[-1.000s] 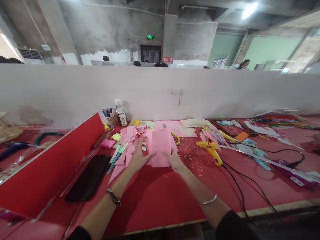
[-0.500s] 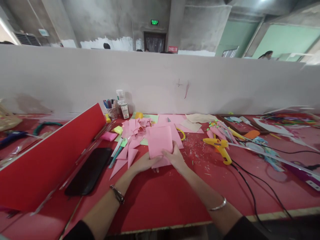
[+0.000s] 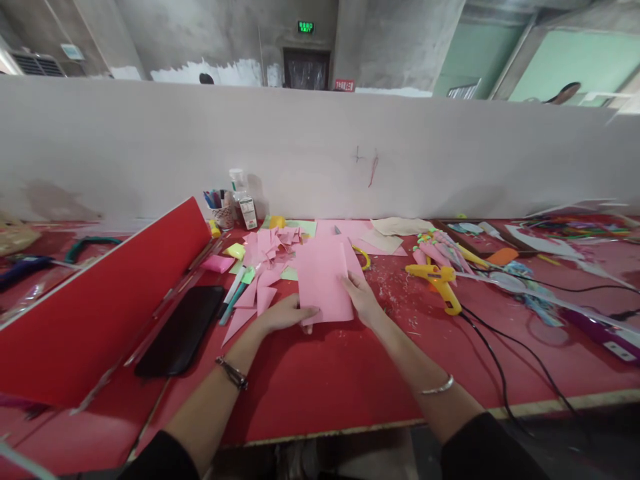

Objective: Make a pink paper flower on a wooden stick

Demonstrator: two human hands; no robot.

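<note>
Between my hands is a sheet of pink paper (image 3: 324,283), raised over the red tabletop. My left hand (image 3: 290,313) pinches its lower left corner, thumb on top and fingers underneath. At the right edge, my right hand (image 3: 361,299) grips the sheet with the thumb in front; its other fingers are partly hidden. Just behind the sheet lie cut pink paper pieces (image 3: 273,245) in a heap. Part of a yellow-handled tool (image 3: 366,259) shows beside the paper, perhaps scissors.
A yellow glue gun (image 3: 437,283) with a black cord lies to the right. On the left are a black phone (image 3: 180,330), markers (image 3: 235,297) and an upright red board (image 3: 110,307). A pen cup (image 3: 221,212) and a bottle (image 3: 245,207) stand by the white partition (image 3: 300,147).
The lower part of the pink paper now lies flat and wider between my hands, where it was folded up before. My right hand has shifted slightly right and up along its edge.
</note>
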